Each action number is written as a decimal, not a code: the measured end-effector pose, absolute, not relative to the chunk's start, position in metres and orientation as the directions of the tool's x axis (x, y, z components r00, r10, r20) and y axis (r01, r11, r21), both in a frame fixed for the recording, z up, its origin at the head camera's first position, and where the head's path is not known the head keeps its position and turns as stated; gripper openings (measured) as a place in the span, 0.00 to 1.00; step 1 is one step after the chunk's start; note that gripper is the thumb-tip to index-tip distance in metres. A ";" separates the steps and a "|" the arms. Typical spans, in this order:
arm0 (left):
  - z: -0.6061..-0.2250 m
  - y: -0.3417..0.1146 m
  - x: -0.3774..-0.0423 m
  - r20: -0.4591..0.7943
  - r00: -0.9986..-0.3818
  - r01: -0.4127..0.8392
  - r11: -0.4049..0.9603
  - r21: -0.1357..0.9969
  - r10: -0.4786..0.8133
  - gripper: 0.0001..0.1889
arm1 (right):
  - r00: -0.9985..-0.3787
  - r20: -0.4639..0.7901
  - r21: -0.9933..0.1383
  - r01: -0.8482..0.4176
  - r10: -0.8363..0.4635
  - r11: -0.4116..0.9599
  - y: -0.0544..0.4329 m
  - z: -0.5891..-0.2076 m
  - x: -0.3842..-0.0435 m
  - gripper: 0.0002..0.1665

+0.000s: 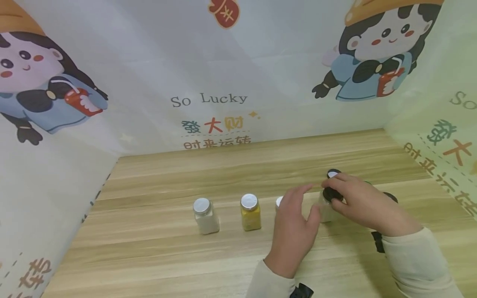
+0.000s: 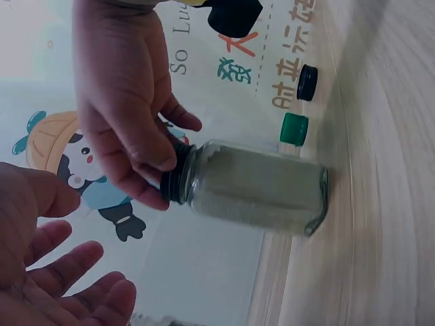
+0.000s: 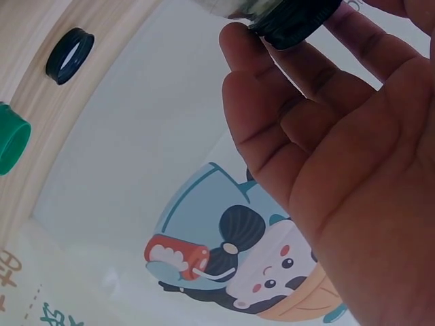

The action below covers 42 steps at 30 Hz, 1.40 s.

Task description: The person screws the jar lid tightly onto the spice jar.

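The jar [image 2: 258,187] is directly beneath the fingers of the right hand [image 1: 368,203], its long axis upright or close to it, with the lid [image 2: 178,175] as its topmost part. It is on the right part of the counter [image 1: 149,265], nearer the right edge than the left. Whether its base sits fully flat is hard to tell.

The right hand is the nearer one: its thumb and fingers pinch the lid from opposite sides. Its forearm slants in from the near right corner, back of the hand up, fingers pointing toward the left edge.

The left hand [image 1: 292,231] is just beside the jar, toward the left edge, and holds nothing. Its fingers are loosely spread, with a gap between thumb and forefinger that faces the jar; the left wrist view shows them apart from the glass. Its forearm rises from the near edge, and the fingers aim at the far edge.

Past the left hand, toward the left edge, a third jar [image 1: 278,202] shows mostly as a pale top, then come the yellow jar [image 1: 251,213] and the white jar [image 1: 206,217]. Beyond the right hand lie a green cap [image 2: 294,129] and a black cap [image 1: 333,173]; another dark cap [image 1: 391,197] is partly hidden.
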<state>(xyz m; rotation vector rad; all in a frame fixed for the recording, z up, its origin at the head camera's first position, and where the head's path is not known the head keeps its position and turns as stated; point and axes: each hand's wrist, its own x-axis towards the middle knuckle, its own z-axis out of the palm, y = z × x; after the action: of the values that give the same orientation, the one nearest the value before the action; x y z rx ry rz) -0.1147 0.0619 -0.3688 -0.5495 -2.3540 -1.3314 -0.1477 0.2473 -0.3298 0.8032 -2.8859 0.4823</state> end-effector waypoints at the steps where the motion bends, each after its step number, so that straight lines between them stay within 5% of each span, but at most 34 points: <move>1: -0.369 0.059 -0.114 0.525 -0.839 0.522 0.475 0.709 0.139 0.19 | -0.857 0.182 -0.273 -0.515 -0.482 0.813 0.247 -0.330 -0.147 0.20; 7: -0.376 0.048 -0.111 0.639 -0.763 0.615 0.422 0.666 0.102 0.15 | -0.862 0.172 -0.269 -0.507 -0.477 0.819 0.248 -0.330 -0.147 0.20; 17: -0.376 0.037 -0.110 0.693 -0.721 0.619 0.468 0.631 0.018 0.14 | -0.865 0.170 -0.270 -0.502 -0.472 0.822 0.247 -0.331 -0.147 0.21; 42: -0.397 0.039 -0.120 0.389 -0.921 0.337 0.499 0.798 0.002 0.26 | -0.863 0.170 -0.258 -0.505 -0.476 0.823 0.245 -0.330 -0.147 0.20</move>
<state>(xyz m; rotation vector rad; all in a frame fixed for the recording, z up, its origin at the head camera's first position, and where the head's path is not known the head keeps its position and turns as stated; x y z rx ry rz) -0.1200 0.0390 -0.3968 -0.2836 -2.4098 -1.3918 -0.1474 0.2453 -0.3301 0.7842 -2.9056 0.4527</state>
